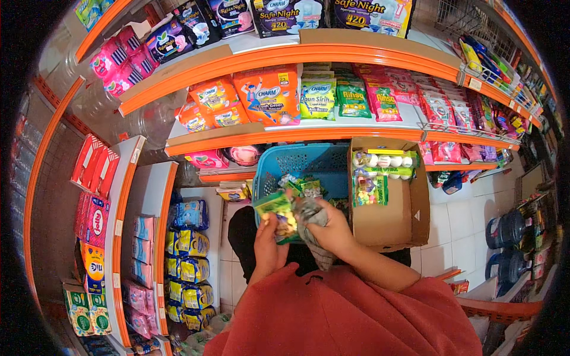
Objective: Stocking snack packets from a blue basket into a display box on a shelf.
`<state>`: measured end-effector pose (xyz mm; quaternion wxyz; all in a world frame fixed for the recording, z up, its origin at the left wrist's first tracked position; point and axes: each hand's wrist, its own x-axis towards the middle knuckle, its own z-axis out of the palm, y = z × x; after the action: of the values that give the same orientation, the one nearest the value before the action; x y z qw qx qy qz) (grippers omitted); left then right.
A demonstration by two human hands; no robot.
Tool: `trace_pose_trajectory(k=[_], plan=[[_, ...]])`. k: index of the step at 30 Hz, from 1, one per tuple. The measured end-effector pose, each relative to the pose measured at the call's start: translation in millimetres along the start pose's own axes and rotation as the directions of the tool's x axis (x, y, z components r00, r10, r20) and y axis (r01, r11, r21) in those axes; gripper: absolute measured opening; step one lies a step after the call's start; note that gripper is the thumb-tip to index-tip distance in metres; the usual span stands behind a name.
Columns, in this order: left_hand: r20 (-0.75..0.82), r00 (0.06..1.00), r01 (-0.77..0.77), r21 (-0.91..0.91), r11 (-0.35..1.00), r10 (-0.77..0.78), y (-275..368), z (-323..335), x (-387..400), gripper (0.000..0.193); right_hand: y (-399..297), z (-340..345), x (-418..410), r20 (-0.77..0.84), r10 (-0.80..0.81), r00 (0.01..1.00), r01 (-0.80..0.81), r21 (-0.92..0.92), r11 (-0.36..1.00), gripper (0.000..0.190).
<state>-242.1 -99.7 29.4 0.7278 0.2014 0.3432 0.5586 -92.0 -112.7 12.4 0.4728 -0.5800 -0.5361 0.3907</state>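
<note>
My left hand holds a green plastic packet of coloured balls by its edge. Against that packet, my right hand grips a crumpled grey cloth, whose end hangs down towards my lap. Both hands are over the near side of a blue plastic basket, in which several small green packets lie. To the right of the basket is an open cardboard box. In its far part lie packets of white balls and a packet of coloured balls.
Ahead, an orange-edged shelf carries sanitary pads and detergent packets. Another shelf runs above it. At left stand shelves with tissue packs and yellow-blue packs. Large water bottles stand on the right.
</note>
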Motion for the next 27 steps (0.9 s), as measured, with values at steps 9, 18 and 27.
trace_pose_trajectory(k=[9, 18, 27], plan=[[0.089, 0.995, 0.073, -0.227, 0.971, -0.054, -17, 0, -5, 0.051, -44, -2, -3, 0.135, -0.544, 0.828, 0.561, -0.173, 0.810, 0.066], [0.131, 0.991, 0.017, -0.096, 0.995, -0.004, -20, -1, -5, 0.051, -55, 3, -2, 0.240, -0.542, 0.806, 0.590, -0.403, 0.699, 0.053], [0.261, 0.965, -0.109, 0.525, 0.844, -0.037, 11, -2, -9, 0.033, -35, -31, 11, -0.041, -0.404, 0.914, 0.387, -0.218, 0.896, 0.063]])
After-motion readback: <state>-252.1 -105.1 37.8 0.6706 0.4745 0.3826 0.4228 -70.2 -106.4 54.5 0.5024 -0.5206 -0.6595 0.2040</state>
